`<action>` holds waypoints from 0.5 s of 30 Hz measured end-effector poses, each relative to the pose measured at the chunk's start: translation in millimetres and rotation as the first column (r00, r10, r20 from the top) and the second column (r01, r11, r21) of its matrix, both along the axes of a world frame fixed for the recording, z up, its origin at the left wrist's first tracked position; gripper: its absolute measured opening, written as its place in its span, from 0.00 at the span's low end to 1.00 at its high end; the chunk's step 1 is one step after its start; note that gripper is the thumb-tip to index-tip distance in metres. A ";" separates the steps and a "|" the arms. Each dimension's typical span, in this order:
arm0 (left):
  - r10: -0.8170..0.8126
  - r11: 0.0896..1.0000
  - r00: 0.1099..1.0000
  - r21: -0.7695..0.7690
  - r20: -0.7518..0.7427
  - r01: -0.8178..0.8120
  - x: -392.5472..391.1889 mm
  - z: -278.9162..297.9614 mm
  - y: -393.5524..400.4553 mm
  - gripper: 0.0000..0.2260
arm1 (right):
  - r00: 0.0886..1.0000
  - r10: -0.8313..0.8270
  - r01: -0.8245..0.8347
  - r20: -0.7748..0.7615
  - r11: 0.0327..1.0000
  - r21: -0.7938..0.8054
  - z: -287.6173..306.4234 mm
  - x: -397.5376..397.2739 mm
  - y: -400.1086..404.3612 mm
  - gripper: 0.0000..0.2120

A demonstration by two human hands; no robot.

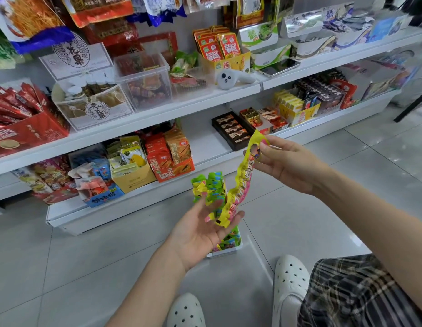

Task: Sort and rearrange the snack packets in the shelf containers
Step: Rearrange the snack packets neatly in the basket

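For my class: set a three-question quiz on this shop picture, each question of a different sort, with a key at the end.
1. True or false: the right hand pinches the top end of the yellow strip.
2. Where is the white tub of packets? A) top shelf B) floor, below the left hand C) on the shoe
3. Fill in: the left hand is palm up, a bunch of green packets at its ____.

Key: 1 true; 2 B; 3 fingertips.
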State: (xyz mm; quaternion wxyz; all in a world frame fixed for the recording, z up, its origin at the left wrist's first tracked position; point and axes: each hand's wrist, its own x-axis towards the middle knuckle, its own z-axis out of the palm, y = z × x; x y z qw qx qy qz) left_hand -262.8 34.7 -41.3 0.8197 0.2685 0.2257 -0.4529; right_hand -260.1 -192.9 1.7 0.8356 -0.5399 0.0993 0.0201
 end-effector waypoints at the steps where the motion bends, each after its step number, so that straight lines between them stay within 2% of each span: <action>1: -0.041 0.999 0.999 -0.006 -0.013 0.041 -1.9 -0.1 -1.1 0.17 | 1.000 0.017 -0.018 0.026 1.000 0.014 0.8 -1.4 0.8 0.10; 3: -0.078 0.996 0.997 -0.037 -0.029 0.077 -5.1 1.8 -2.7 0.16 | 0.997 0.049 -0.051 0.067 0.998 0.020 2.2 -3.6 0.9 0.10; 5: -0.026 0.999 1.000 -0.030 0.000 0.026 -5.2 0.8 -5.6 0.16 | 0.992 0.103 -0.104 0.074 0.995 0.010 2.4 -5.3 -1.3 0.09; 7: 0.083 0.994 0.991 0.065 0.102 -0.090 -2.4 -2.2 -8.3 0.13 | 0.984 0.173 -0.173 0.039 0.985 -0.001 2.4 -7.0 -5.8 0.08; 9: 0.136 0.960 0.952 0.203 0.274 -0.195 0.2 -5.6 -10.0 0.12 | 0.975 0.204 -0.207 -0.084 0.978 -0.037 3.7 -8.1 -10.5 0.12; 12: 0.070 0.904 0.881 0.344 0.467 -0.254 1.3 -14.0 -10.1 0.12 | 0.947 0.191 -0.230 -0.257 0.965 -0.128 3.1 -11.5 -15.0 0.18; 15: -0.057 0.909 0.830 0.373 0.555 -0.187 5.9 -27.8 -12.8 0.09 | 0.933 0.157 -0.273 -0.323 0.894 -0.355 -3.3 -14.2 -18.0 0.21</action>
